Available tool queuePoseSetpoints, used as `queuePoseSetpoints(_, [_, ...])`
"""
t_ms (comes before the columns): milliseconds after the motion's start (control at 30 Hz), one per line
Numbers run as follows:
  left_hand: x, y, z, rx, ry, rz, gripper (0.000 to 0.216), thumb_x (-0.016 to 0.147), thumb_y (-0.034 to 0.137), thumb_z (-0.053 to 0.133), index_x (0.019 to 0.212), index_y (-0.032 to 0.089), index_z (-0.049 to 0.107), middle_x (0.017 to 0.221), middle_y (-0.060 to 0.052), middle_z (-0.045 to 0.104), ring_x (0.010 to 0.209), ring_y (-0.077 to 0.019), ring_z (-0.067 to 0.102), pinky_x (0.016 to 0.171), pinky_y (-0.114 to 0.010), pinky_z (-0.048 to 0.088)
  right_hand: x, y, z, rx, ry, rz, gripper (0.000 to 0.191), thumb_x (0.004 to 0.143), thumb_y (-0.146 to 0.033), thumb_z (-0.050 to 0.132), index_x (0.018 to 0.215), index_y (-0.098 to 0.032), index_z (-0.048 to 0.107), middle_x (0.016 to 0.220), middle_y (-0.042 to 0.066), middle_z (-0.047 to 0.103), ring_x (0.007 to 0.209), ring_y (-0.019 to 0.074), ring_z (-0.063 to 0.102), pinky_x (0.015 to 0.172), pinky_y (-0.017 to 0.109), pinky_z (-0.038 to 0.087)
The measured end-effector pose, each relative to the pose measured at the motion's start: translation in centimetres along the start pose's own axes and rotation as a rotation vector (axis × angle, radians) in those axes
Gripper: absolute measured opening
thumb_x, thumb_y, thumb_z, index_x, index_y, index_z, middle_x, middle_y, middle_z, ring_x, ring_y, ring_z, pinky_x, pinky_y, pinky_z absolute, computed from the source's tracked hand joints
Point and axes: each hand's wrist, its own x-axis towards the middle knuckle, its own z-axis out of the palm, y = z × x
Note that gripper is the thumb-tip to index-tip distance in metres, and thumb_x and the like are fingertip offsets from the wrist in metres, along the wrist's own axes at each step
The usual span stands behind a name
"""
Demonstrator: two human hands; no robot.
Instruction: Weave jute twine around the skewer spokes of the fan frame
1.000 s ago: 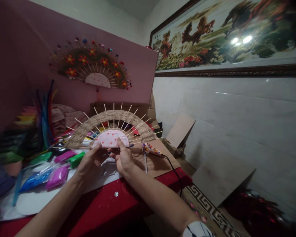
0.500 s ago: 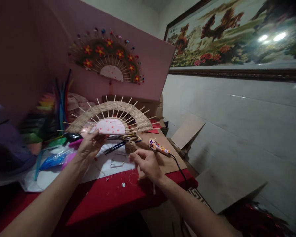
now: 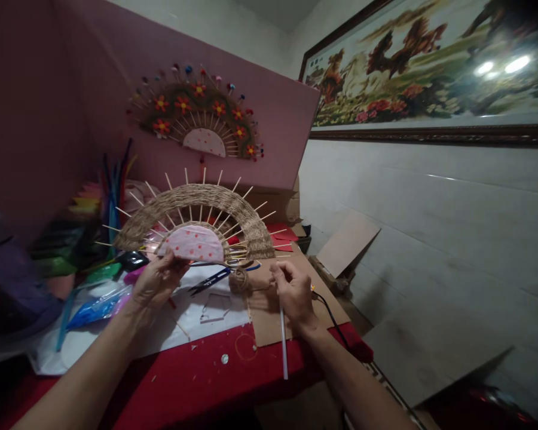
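Note:
My left hand [image 3: 158, 280] grips a half-round fan [image 3: 192, 194] by its pink dotted centre [image 3: 195, 243], thumb in front. The fan stands upright, with a woven twine band across thin wooden sticks that spread outward. My right hand [image 3: 295, 294] is closed in a pinch just below the fan's right end; what its fingertips hold is too small to make out. A ball of twine [image 3: 239, 279] sits between the hands. Dark scissors [image 3: 210, 279] lie under the fan. Below my right hand is a clear glue stick [image 3: 284, 349].
A decorated fan [image 3: 204, 116] with orange flowers is on the pink board [image 3: 269, 131] behind. Plastic bags [image 3: 96, 307] and craft supplies crowd the left. Brown cardboard [image 3: 266, 325] lies on the red cloth [image 3: 197, 382], with a black cord [image 3: 329, 310] at its right.
My right hand has moved right and slightly up, toward the fan's right end, and now covers most of the patterned glue gun. More of the glue stick shows. The fan has tilted slightly.

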Motion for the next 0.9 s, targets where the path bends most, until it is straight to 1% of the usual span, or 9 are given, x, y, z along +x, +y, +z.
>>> queuePoseSetpoints(100, [-0.1,0.2,0.1,-0.015,-0.019,0.026,0.026,0.089,0.008,0.042,0.084,0.015,0.066,0.073,-0.004,0.07,0.064,-0.0126,0.066,0.062,-0.023,0.058,-0.1,0.5,-0.3,-0.089,0.049,-0.044,0.036,0.089,-0.043,0.047,0.064,-0.018,0.057,0.055,-0.001,0.056,0.052,0.0117,0.052,0.056,0.023,0.038])
queuePoseSetpoints(167, [-0.2,0.3,0.1,-0.022,-0.026,0.042,0.027,0.09,0.008,0.041,0.086,0.016,0.066,0.074,-0.003,0.07,0.065,-0.0128,0.066,0.062,-0.024,0.058,-0.2,0.8,-0.3,-0.198,0.018,-0.095,0.033,0.089,-0.04,0.049,0.065,-0.019,0.059,0.058,0.0,0.059,0.055,0.0122,0.053,0.057,0.024,0.038])
queuePoseSetpoints(267, [-0.1,0.5,0.0,-0.038,-0.016,0.068,0.028,0.09,0.007,0.04,0.086,0.017,0.066,0.075,-0.003,0.07,0.067,-0.0132,0.067,0.063,-0.024,0.058,-0.1,1.1,0.4,-0.381,-0.133,-0.176,0.02,0.087,-0.033,0.053,0.08,-0.02,0.065,0.077,0.003,0.066,0.068,0.015,0.059,0.065,0.025,0.041])
queuePoseSetpoints(333, [-0.1,0.6,-0.1,-0.05,-0.012,0.087,0.028,0.09,0.007,0.04,0.087,0.017,0.066,0.076,-0.003,0.071,0.068,-0.0132,0.067,0.064,-0.024,0.058,0.2,1.3,1.3,-0.476,-0.253,-0.222,0.019,0.086,-0.035,0.055,0.09,-0.02,0.066,0.088,0.007,0.067,0.081,0.018,0.061,0.073,0.027,0.043])
queuePoseSetpoints(433, [-0.1,0.7,0.0,-0.059,-0.021,0.088,0.028,0.09,0.006,0.039,0.086,0.016,0.065,0.075,-0.003,0.071,0.067,-0.0131,0.067,0.064,-0.025,0.058,0.9,1.6,3.0,-0.546,-0.403,-0.265,0.035,0.083,-0.046,0.057,0.105,-0.019,0.063,0.102,0.01,0.064,0.097,0.023,0.058,0.083,0.031,0.043])
queuePoseSetpoints(500, [-0.3,0.9,0.0,-0.072,-0.01,0.078,0.028,0.09,0.006,0.039,0.082,0.015,0.064,0.072,-0.004,0.07,0.066,-0.0128,0.066,0.063,-0.024,0.058,1.4,1.7,3.9,-0.559,-0.494,-0.283,0.049,0.079,-0.05,0.061,0.119,-0.022,0.057,0.113,0.01,0.061,0.105,0.0255,0.054,0.088,0.035,0.042])
queuePoseSetpoints(600, [-0.4,1.0,0.1,-0.094,0.021,0.068,0.029,0.09,0.006,0.038,0.078,0.014,0.063,0.068,-0.003,0.069,0.062,-0.0125,0.066,0.061,-0.024,0.058,1.8,2.0,4.8,-0.572,-0.59,-0.263,0.051,0.077,-0.042,0.064,0.123,-0.024,0.053,0.115,0.01,0.06,0.107,0.0258,0.053,0.089,0.035,0.041])
queuePoseSetpoints(767, [-0.3,1.2,0.1,-0.116,0.003,0.078,0.03,0.091,0.007,0.037,0.081,0.015,0.064,0.063,-0.003,0.067,0.057,-0.0128,0.065,0.059,-0.025,0.057,2.1,2.9,5.2,-0.431,-0.594,-0.177,0.04,0.075,-0.031,0.064,0.113,-0.021,0.055,0.11,0.008,0.061,0.096,0.0216,0.058,0.081,0.032,0.044])
queuePoseSetpoints(900, [-0.2,1.2,0.0,-0.137,-0.013,0.073,0.028,0.09,0.008,0.039,0.086,0.015,0.065,0.063,-0.003,0.066,0.059,-0.0133,0.065,0.062,-0.026,0.057,3.6,3.7,5.6,-0.33,-0.45,-0.058,0.032,0.074,-0.027,0.064,0.105,-0.022,0.058,0.098,0.005,0.065,0.085,0.019,0.06,0.074,0.03,0.045])
